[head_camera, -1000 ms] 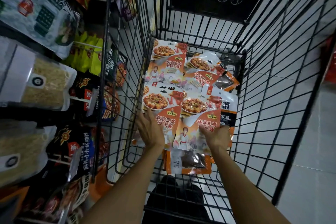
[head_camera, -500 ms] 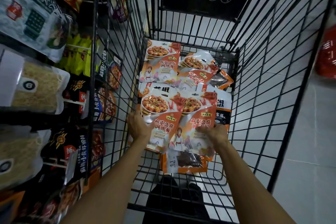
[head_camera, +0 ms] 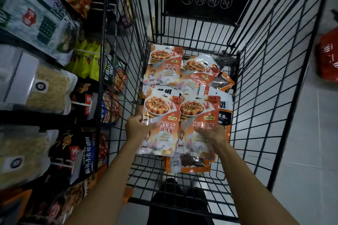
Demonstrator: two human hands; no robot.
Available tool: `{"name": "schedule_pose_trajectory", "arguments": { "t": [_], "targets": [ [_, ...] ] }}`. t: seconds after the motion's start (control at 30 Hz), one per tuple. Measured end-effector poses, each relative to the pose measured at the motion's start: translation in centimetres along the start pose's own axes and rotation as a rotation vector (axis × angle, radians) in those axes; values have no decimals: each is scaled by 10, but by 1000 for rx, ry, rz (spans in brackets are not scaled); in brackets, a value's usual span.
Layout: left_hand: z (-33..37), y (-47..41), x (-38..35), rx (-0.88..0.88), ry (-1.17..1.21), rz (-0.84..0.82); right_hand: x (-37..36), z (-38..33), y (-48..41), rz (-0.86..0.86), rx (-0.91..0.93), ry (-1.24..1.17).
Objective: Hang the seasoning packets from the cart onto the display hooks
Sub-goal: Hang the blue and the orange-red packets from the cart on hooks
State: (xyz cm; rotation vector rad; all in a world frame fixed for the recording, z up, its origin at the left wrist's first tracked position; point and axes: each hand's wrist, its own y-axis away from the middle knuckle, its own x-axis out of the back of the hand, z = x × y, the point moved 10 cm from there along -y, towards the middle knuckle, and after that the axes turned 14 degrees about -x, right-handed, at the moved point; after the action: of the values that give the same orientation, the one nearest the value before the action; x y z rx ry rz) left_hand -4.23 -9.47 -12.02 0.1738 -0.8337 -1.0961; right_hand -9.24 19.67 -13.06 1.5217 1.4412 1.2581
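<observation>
Early on: left hand (head_camera: 136, 128) & right hand (head_camera: 212, 132) each grip a seasoning packet (head_camera: 161, 115) over the cart (head_camera: 265, 97), several more inside, none hung yet.

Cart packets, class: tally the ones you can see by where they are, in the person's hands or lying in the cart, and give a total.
Tofu-picture packets held in the hands: 2
Tofu-picture packets lying in the cart: 2
Packets only partly showing beneath: at least 3, exact number hidden
Total: at least 7
</observation>
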Motion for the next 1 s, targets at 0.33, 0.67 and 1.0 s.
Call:
{"name": "schedule_pose_trajectory", "arguments": {
  "t": [0.33, 0.67, 1.0],
  "targets": [
    [5, 17, -23, 80, 215, -174, 11, -5, 18, 75, 57, 39],
    [123, 82, 105, -239, 271, 115, 24, -96, 171, -88, 475, 47],
    [211, 310, 266, -582, 367, 529, 2, -131, 383, -453, 817, 209]
  ]
}}
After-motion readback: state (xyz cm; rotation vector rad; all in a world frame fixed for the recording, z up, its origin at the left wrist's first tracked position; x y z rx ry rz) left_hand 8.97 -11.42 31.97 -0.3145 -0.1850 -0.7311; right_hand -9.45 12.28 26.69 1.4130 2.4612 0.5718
